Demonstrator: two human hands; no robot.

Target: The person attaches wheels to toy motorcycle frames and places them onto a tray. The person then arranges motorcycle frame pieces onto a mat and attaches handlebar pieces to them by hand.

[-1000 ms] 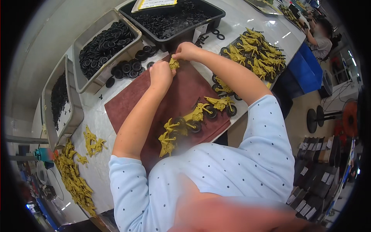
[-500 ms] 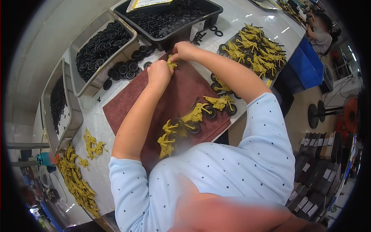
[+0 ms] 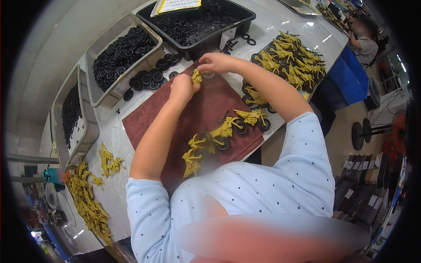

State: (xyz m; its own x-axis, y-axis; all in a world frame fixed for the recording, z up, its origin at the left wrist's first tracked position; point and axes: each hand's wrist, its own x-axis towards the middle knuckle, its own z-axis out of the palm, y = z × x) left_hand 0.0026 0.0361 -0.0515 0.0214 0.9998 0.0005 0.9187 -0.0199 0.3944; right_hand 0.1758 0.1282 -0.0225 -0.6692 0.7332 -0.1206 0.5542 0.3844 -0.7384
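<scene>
At the far part of the brown-red mat (image 3: 151, 116), my left hand (image 3: 182, 87) is closed around a yellow toy motorcycle body (image 3: 197, 77). My right hand (image 3: 219, 62) is just beyond it, fingers bent and drawn together close to the body's top end. A wheel (image 3: 208, 74) shows beneath those fingers; whether they grip it is unclear. Nearer to me on the mat, several yellow motorcycles with black wheels (image 3: 223, 128) form a slanting row, the closest partly blurred.
Left of the mat stand a bin of black wheels (image 3: 157, 50) and a bin of small black parts (image 3: 90, 131); a black tub (image 3: 188, 51) is behind. Loose wheels (image 3: 147, 79) lie beside the mat. Yellow bodies (image 3: 90, 210) heap at left, wheeled motorcycles (image 3: 289, 61) at right. A person (image 3: 366, 46) sits far right.
My right hand has drawn slightly away from my left, and a wheel now shows under its fingers. The left hand keeps its hold on the yellow body. The whole view has shifted slightly.
</scene>
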